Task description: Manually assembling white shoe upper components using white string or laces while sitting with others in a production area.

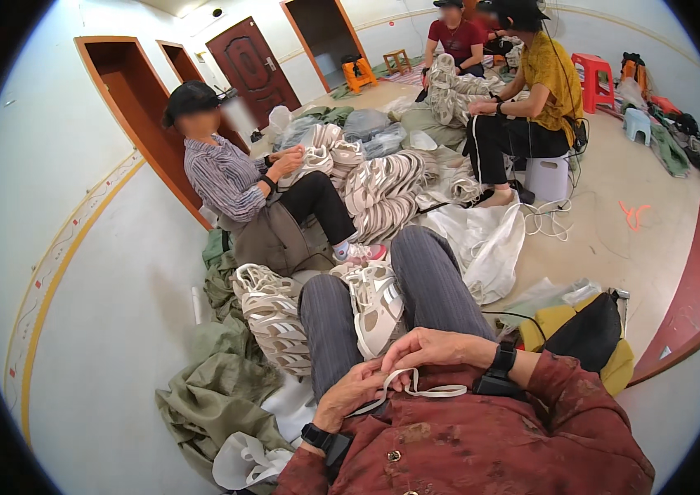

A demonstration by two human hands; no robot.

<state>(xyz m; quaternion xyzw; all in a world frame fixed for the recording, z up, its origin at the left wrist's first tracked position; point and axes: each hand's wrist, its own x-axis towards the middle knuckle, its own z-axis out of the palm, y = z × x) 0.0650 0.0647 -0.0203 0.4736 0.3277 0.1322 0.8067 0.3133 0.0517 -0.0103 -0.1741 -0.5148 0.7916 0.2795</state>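
A white shoelace (437, 391) hangs in a loop below my hands, against the red patterned top. My left hand (348, 396) is closed, its fingertips pinched on the lace close to my lap. Just above and to its right, my right hand (435, 350) bends over with its fingers curled in on the same lace. The exact grip of the fingertips is partly hidden. A beige and white sneaker (376, 307) rests between my thighs, toe toward me, just beyond my hands.
Stacked sneakers (271, 318) lean beside my left leg, near green cloth (222, 384). A larger shoe pile (383, 186) lies ahead, between a person in stripes (226, 177) and one in yellow (552, 82). A white sack (482, 239) spreads past my right knee; a yellow-black bag (589, 334) lies right.
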